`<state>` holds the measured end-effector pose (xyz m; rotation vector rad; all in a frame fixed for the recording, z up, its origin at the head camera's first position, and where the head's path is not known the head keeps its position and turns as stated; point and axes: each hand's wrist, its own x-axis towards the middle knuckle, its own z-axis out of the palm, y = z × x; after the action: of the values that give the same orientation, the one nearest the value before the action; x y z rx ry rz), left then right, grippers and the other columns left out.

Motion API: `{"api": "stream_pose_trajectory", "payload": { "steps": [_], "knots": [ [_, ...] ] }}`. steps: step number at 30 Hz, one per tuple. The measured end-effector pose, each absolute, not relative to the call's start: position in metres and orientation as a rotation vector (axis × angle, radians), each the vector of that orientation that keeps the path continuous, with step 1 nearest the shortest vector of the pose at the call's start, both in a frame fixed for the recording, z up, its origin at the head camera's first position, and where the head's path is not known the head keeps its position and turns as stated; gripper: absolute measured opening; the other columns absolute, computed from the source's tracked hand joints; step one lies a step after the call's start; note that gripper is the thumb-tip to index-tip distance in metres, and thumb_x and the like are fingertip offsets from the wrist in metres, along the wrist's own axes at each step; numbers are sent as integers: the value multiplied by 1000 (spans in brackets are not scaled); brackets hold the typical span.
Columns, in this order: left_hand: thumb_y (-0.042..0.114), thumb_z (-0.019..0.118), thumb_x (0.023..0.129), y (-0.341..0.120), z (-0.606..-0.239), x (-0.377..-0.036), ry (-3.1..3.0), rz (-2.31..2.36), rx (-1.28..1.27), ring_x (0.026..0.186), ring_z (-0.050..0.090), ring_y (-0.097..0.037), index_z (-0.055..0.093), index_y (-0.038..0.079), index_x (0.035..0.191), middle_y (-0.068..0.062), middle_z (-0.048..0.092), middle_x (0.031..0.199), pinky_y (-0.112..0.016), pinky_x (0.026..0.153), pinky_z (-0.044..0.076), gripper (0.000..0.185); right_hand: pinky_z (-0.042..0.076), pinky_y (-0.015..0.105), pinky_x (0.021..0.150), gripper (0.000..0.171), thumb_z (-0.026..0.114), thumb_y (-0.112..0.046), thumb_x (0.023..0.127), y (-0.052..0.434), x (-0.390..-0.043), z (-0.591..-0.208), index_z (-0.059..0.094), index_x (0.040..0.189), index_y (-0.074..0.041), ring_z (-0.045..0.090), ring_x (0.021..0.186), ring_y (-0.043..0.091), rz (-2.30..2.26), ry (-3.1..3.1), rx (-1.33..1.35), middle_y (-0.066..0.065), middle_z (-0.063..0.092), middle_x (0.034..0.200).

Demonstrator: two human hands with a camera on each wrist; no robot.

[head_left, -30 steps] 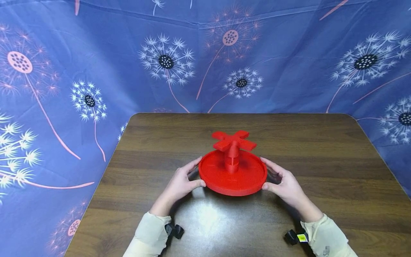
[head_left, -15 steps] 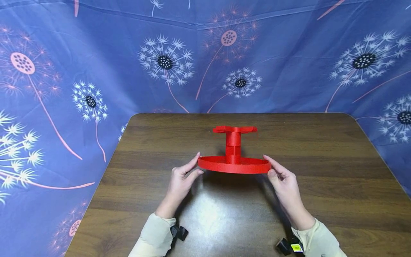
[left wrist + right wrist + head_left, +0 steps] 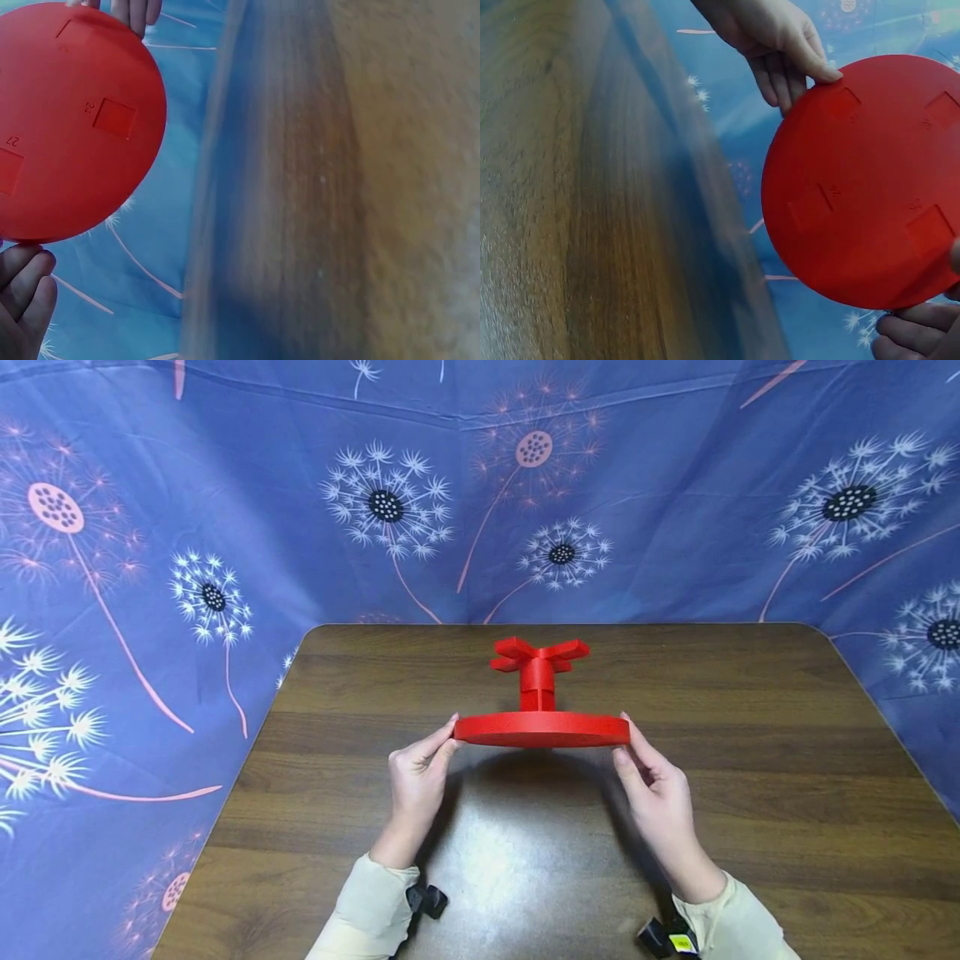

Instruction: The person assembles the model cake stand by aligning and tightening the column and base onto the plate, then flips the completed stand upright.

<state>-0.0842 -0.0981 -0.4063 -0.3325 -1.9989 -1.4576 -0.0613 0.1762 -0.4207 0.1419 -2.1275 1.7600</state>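
A red round tray (image 3: 542, 729) is held above the table, a post (image 3: 537, 685) standing at its centre with a cross-shaped top (image 3: 538, 653). It tilts so that its rim and a sliver of underside face the head view. My left hand (image 3: 420, 777) pinches the left rim between thumb and fingers. The right rim is gripped the same way by my right hand (image 3: 663, 802). Both wrist views show the flat underside (image 3: 870, 172) with square recesses and small engraved numbers; one recess (image 3: 115, 118) is plain in the left wrist view. The tray's inside is hidden.
Beneath the tray spreads a dark wood-grain table (image 3: 750, 718) with a glare spot near the front. Behind and to the sides hangs a blue cloth (image 3: 660, 485) printed with dandelions. Black wrist devices (image 3: 427, 900) are strapped at both sleeves.
The tray has been lifted and tipped, going from its inside showing to its rim and underside showing. Both hands stay on the rim and have moved with it.
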Motion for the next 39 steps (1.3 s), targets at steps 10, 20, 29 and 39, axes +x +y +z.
{"api": "stream_pose_trajectory", "payload": {
  "steps": [10, 20, 29, 39],
  "knots": [
    [-2, 78, 76, -97, -403, -86, -2086, -1499, -125, 83, 72, -30, 75, -6, 96, -18, 72, 88, -14, 74, 53, 20, 52, 19, 85, 37, 63, 8, 89, 171, -67, -423, 63, 125, 2, 64, 107, 6, 1915, -1985, -39, -8, 68, 117],
    [-1, 72, 84, -105, -420, -94, -2083, -1950, -106, 75, 71, -10, 70, -6, 110, -21, 70, 105, -32, 67, 60, 26, 55, 24, 79, 34, 64, 8, 88, 175, -78, -422, 61, 122, 10, 68, 100, 10, 2150, -1814, -144, -3, 71, 110],
    [-8, 63, 89, -108, -420, -101, -1988, -2341, -84, 73, 70, -9, 60, -15, 121, -29, 61, 120, -26, 66, 59, 33, 57, 22, 74, 33, 65, -3, 92, 178, -87, -425, 61, 121, 12, 69, 93, 7, 2174, -1865, -201, -5, 72, 106],
    [-5, 59, 93, -112, -426, -103, -2107, -2442, -72, 75, 71, -10, 53, -12, 131, -32, 60, 118, -32, 71, 59, 39, 58, 23, 67, 35, 67, -8, 92, 180, -92, -429, 61, 119, 13, 71, 82, 5, 2156, -1936, -280, -12, 73, 95]
  ]
}}
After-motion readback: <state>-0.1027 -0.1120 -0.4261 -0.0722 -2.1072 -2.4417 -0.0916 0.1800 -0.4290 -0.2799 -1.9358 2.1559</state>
